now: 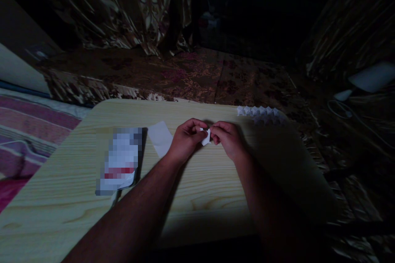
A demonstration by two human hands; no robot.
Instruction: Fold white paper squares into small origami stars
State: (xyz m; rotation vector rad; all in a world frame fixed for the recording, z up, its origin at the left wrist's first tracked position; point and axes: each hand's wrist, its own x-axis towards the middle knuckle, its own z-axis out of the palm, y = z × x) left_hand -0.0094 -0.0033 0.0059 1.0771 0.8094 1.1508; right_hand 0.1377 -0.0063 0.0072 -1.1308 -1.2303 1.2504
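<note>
Over the middle of the wooden table [197, 197], a small folded piece of white paper [206, 137] is held between my two hands. My left hand [189, 137] pinches it from the left, thumb across its face. The fingers of my right hand [225, 134] are closed at the paper's right edge, and the fingertips are partly hidden. Flat on the table beside my left wrist lies a larger white sheet of paper [160, 136]. A row of several small white folded paper pieces [258, 111] stands at the table's far right edge.
A dark-edged flat item [120, 160] with a blurred-out surface lies left of my forearm. Patterned cloth [191, 70] and a curtain [135, 4] are beyond the table. A striped bed cover [27, 127] is at the left, a white lamp [372, 77] with a cable at the right.
</note>
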